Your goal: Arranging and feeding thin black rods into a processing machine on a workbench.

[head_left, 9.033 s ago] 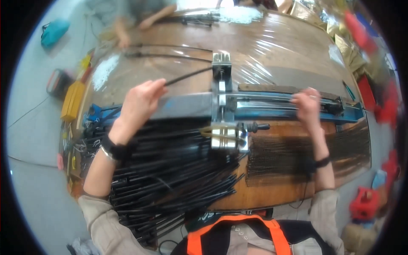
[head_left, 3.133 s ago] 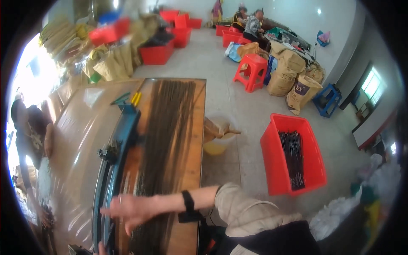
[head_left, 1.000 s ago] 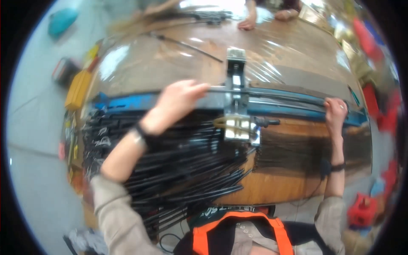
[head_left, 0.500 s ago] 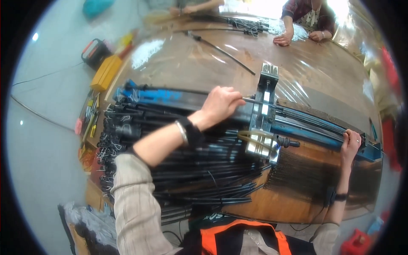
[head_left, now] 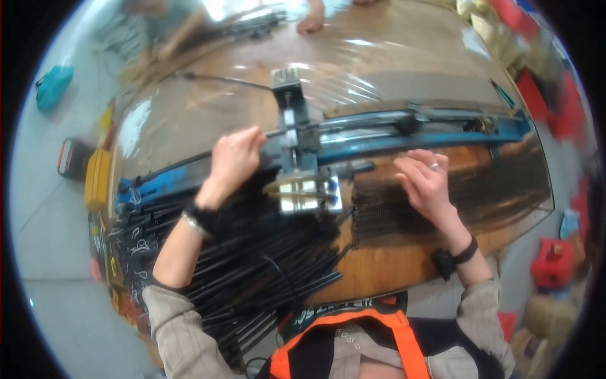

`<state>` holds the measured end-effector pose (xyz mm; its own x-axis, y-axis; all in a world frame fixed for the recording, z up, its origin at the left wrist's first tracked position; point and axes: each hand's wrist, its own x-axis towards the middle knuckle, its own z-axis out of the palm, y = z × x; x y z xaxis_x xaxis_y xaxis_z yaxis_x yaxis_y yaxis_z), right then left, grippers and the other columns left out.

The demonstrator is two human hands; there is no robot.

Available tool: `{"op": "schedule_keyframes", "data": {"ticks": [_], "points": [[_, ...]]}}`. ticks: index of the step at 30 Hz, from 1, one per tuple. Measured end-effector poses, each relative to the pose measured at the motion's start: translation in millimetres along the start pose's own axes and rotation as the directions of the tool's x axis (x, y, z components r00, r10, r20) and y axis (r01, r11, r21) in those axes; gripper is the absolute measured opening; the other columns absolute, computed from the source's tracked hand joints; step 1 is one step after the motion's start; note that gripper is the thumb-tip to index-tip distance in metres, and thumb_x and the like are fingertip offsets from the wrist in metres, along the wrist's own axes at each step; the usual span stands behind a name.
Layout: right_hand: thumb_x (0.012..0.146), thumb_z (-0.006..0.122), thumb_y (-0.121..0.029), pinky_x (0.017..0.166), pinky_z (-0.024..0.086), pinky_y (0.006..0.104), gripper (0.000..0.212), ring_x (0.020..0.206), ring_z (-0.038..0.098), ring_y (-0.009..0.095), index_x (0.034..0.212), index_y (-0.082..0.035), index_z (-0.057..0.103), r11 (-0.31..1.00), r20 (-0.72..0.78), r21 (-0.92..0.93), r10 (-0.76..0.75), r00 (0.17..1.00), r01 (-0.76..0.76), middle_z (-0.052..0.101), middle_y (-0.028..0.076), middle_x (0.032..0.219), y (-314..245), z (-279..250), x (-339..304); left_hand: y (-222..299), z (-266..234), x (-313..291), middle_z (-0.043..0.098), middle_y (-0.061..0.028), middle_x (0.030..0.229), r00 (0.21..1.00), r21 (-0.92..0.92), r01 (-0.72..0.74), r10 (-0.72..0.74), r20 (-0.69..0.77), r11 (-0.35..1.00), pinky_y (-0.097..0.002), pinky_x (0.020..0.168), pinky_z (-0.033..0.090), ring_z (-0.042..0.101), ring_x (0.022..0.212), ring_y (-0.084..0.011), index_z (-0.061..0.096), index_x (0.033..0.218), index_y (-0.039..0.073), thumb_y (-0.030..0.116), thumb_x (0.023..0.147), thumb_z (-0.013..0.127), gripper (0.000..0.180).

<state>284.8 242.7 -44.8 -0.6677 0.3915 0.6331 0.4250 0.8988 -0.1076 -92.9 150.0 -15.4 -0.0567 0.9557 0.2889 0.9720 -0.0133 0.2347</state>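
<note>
My left hand (head_left: 237,158) is closed on a thin dark rod (head_left: 273,133) beside the metal clamping fixture (head_left: 297,136). The rod runs from the fingers into the fixture. The fixture stands across a long blue rail (head_left: 379,142), with a blurred dark block (head_left: 410,121) partway along it. My right hand (head_left: 426,180) hovers in front of the rail, fingers loosely bent and apart, with nothing visible in them. Below it lies a dark mass of thin, ribbed, spring-like pieces (head_left: 454,205). A pile of black tubes (head_left: 252,265) with white strings at their left ends lies under my left forearm.
A yellow box (head_left: 97,179) stands at the table's left edge, near hand tools (head_left: 107,252). Another black rod (head_left: 221,80) lies beyond the fixture. Blurred co-workers' hands, one hand (head_left: 310,22) among them, are at the far side. A red container (head_left: 552,262) is at right.
My right hand has left the rail's far right end and come left, in front of the rail. My left hand stays at the rod beside the fixture. The whole view has turned.
</note>
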Motion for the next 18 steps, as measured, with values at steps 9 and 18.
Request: {"op": "schedule_keyframes", "data": {"ticks": [9,18], "points": [[0.084,0.068,-0.007,0.085,0.041,0.0378,0.024,0.096,0.062,0.028,0.107,-0.004,0.066,0.967,0.024,0.221,0.121,0.992,-0.123,0.068,0.008,0.094,-32,20,5,7,-3,-6,0.061,-0.0207,0.078,0.999,-0.025,0.027,-0.026,0.031,0.999,-0.05,0.063,0.046,0.059,0.078,-0.0442,0.054,0.087,0.005,0.022,0.096,0.055,0.02],[0.086,0.066,-0.003,0.073,0.047,0.0373,0.017,0.077,0.059,0.031,0.102,-0.003,0.063,0.772,0.145,0.594,0.173,0.974,-0.225,0.06,0.011,0.083,-23,47,25,-2,10,1,0.065,-0.0134,0.079,0.979,0.103,-0.137,0.15,-0.135,0.985,-0.0466,0.064,0.048,0.063,0.073,-0.0369,0.058,0.084,0.011,0.013,0.091,0.057,0.007]]}}
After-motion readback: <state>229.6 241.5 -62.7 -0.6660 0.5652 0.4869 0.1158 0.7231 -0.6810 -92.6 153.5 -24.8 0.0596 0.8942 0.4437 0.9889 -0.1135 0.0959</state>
